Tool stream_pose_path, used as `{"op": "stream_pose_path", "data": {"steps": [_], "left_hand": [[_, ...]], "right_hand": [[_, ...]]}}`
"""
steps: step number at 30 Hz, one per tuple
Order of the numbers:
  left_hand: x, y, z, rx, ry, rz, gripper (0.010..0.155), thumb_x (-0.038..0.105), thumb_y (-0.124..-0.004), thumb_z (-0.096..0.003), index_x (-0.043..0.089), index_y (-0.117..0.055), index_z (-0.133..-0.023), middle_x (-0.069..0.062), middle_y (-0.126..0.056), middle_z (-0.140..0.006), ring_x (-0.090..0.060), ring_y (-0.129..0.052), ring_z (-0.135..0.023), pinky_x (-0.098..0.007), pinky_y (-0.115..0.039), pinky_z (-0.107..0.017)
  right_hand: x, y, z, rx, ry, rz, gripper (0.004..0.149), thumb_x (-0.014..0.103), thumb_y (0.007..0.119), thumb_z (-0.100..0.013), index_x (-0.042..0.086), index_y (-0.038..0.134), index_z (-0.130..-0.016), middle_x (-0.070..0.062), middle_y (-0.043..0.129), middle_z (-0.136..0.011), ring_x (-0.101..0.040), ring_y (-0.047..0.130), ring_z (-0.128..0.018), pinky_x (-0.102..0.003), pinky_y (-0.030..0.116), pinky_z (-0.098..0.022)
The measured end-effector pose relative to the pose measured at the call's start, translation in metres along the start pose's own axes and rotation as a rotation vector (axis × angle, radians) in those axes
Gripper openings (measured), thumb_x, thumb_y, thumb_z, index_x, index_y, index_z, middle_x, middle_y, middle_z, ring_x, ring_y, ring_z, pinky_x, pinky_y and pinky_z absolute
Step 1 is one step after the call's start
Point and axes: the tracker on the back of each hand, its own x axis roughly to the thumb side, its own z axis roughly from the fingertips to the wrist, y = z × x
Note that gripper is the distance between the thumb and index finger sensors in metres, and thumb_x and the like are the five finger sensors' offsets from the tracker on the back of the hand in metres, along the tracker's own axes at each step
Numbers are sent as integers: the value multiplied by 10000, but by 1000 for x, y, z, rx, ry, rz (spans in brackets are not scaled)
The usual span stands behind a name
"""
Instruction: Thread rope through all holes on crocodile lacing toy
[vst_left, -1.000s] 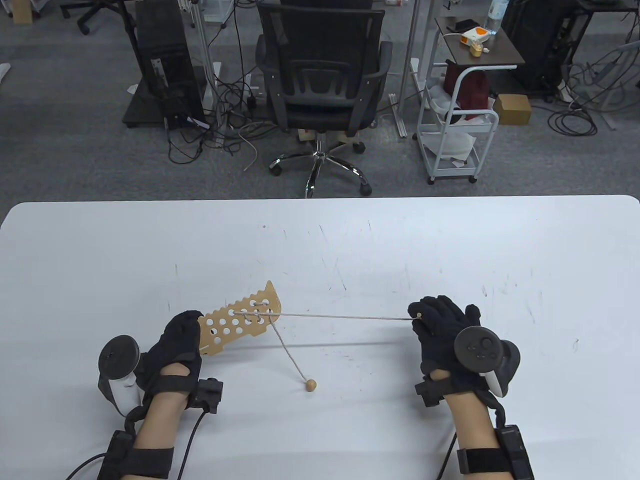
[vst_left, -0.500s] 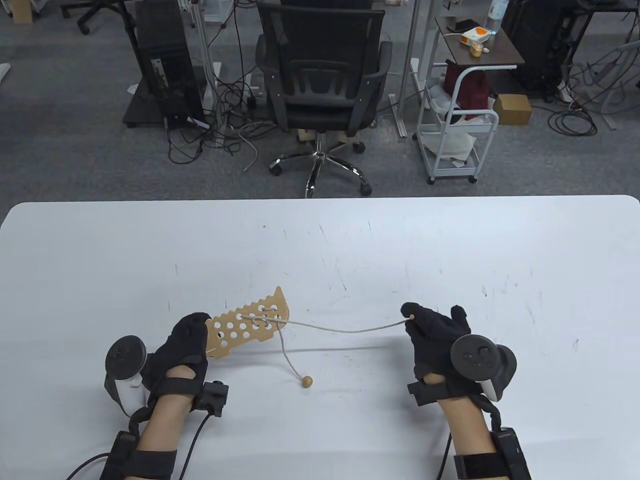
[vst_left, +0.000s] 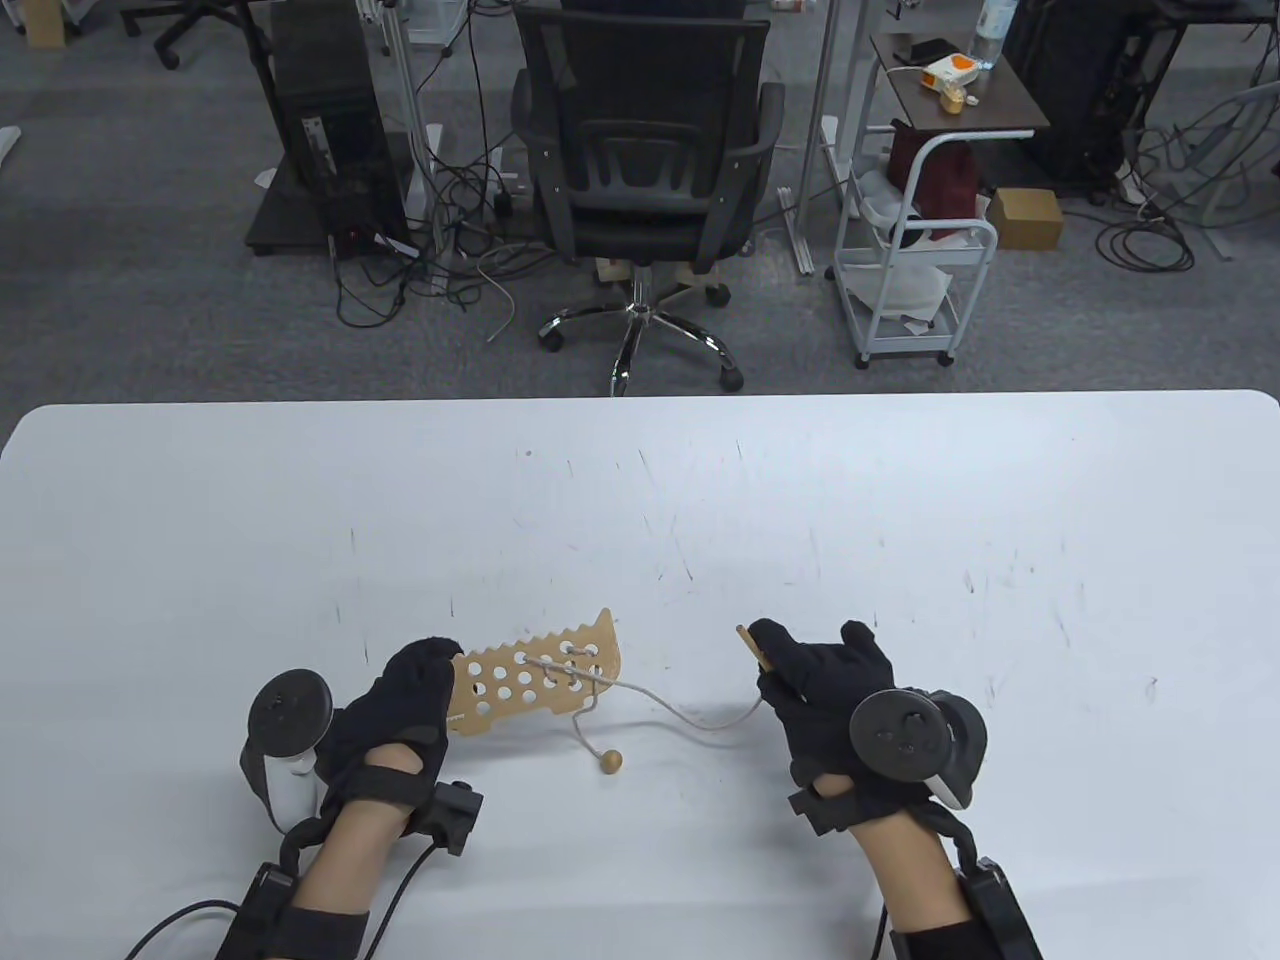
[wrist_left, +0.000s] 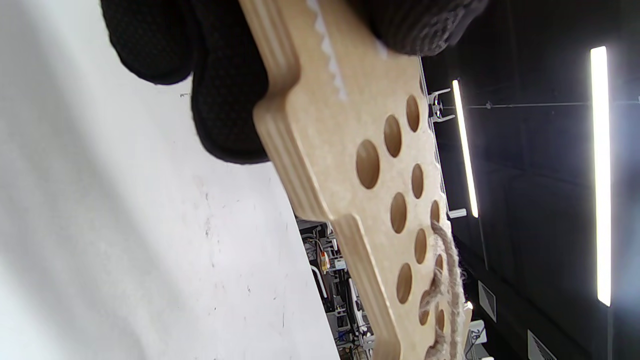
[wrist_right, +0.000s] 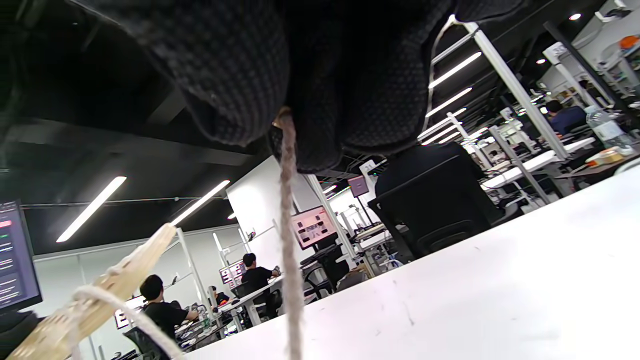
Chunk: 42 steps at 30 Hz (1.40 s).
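Office floor fills the top of the table view: one black swivel chair, one white cart to its right, cables strewn about. Below it, one white table, scuffed with small dark marks. Two gloved hands come up from the bottom edge, one tracker on the back of each. Left hand grips the narrow end of the one wooden crocodile board, held tilted above the tabletop, its toothed edge facing away. I count roughly a dozen open holes, and a few near the wide end already carry the rope. One rope, and it sags in a slack curve across to the right hand, whose finger and thumb pinch a short wooden needle poking out up and left. One round wooden bead lies on the table at the rope's other end, between the two hands.

Left wrist view now: fingertips pressed together under the board, thumb clamped on top. Two rows of holes run away from the hand; rope crosses the far ones.

Right wrist view: two fingers close tight together, the rope dropping straight from between them. Board's edge sits at lower left. Several people sit at desks in the background.
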Motion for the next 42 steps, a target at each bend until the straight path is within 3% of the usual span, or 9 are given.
{"op": "stream_pose_path", "data": {"steps": [17,42], "left_hand": [[7,-26,7,-103,-37,-70,513,422,-721,-427,240,-747,-906,-14,-931,-713,-216,-1031,-511,-492,-760,-613],[17,-49,19,-185,-75,-125,516,427,-722,-428,240,-738,-909,-10,-929,-716,-213,-1031,-514,-489,-761,-613]], "right_hand": [[45,6,6,-20,-164,-25,385,267,955,-391,240,924,-774,-65,1047,-637,-327,985,-589,-659,517,-645],[84,29,17,61,-314,97,360,316,942,-398,192,954,-735,-49,1057,-593,-313,988,-556,-647,530,-644]]}}
